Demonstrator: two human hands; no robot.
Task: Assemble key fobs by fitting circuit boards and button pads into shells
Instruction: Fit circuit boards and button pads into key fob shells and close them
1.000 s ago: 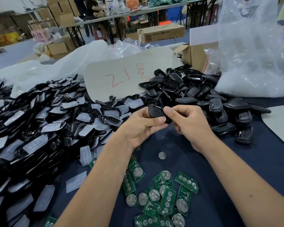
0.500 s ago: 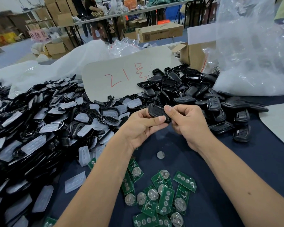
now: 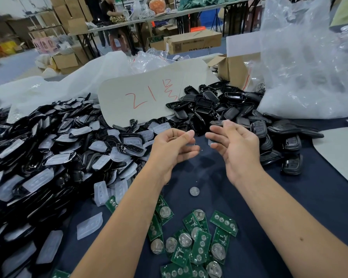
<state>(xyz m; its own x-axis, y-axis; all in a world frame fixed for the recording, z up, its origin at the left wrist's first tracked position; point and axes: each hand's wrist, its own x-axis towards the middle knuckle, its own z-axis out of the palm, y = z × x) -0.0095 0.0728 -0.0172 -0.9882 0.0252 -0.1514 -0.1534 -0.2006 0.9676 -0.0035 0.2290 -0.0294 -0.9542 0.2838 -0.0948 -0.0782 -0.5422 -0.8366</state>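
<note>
Piles first: shells w/ pads (image 3: 54, 149) heaped far left, finished fobs (image 3: 285, 145) right, boards (image 3: 191, 245) near. Left hand (image 3: 172, 146) & right hand (image 3: 234, 146) now apart, fingers loosely curled, holding nothing. Fob gripped 0.5 s ago gone from both, prob. among the finished ones; next shell due.

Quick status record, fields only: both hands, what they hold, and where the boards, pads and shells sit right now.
left hand: loosely curled, holds nothing
right hand: loosely curled, holds nothing
circuit boards: green, loose heap on the blue cloth, near edge between the forearms
button pads: translucent, mixed into the black shells at left
shell pile: black, behind the hands, by the card marked in red
loose coin cell: alone on the cloth
</note>
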